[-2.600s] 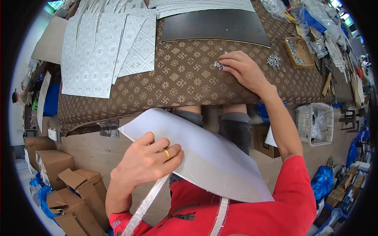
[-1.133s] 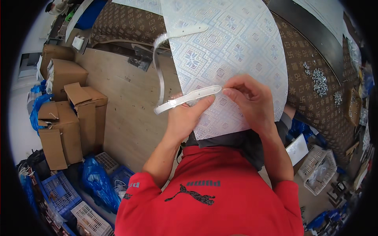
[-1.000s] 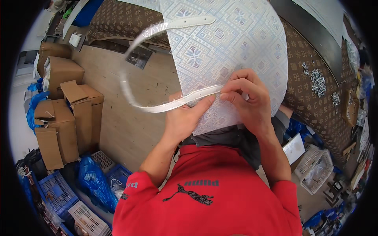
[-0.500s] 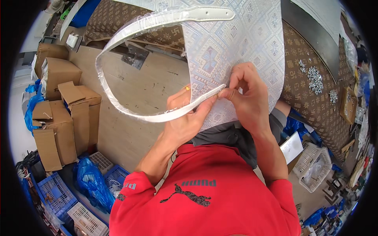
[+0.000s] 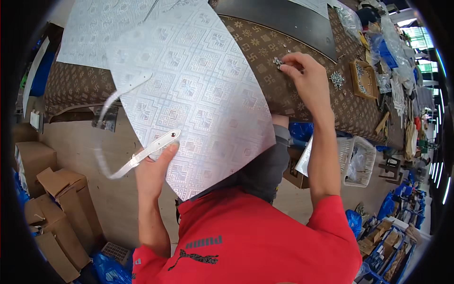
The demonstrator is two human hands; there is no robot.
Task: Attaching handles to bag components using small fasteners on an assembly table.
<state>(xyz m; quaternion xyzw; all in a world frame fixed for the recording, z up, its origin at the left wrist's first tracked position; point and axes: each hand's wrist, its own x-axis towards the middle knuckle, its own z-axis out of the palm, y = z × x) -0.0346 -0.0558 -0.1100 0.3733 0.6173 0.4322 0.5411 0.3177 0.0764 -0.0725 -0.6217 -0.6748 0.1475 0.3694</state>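
A long white strap (image 5: 156, 146) with holes near its ends loops out to the left, partly in clear plastic film. My left hand (image 5: 153, 176) is closed on it, thumb on top, near one end. That end carries a dark round spot, perhaps a rivet or a hole. Under the strap lies a pale patterned sheet (image 5: 203, 99), hanging over my lap. My right hand (image 5: 309, 80) reaches to a pile of small shiny metal pieces (image 5: 277, 61) on the brown patterned cloth, thumb and fingertips drawn together at it. Whatever lies between those fingertips is too small to make out.
Beyond the hand are another small metal pile (image 5: 336, 79) and a shallow wooden box (image 5: 363, 79) of such pieces. A dark panel (image 5: 283, 23) lies on the brown cloth (image 5: 257, 45). Cardboard boxes (image 5: 71, 199) stand at left, a white basket (image 5: 359, 163) at right.
My right hand has left the strap end and moved right to the metal pile. My left hand has moved left with the strap, which swings. The view has turned to the right.
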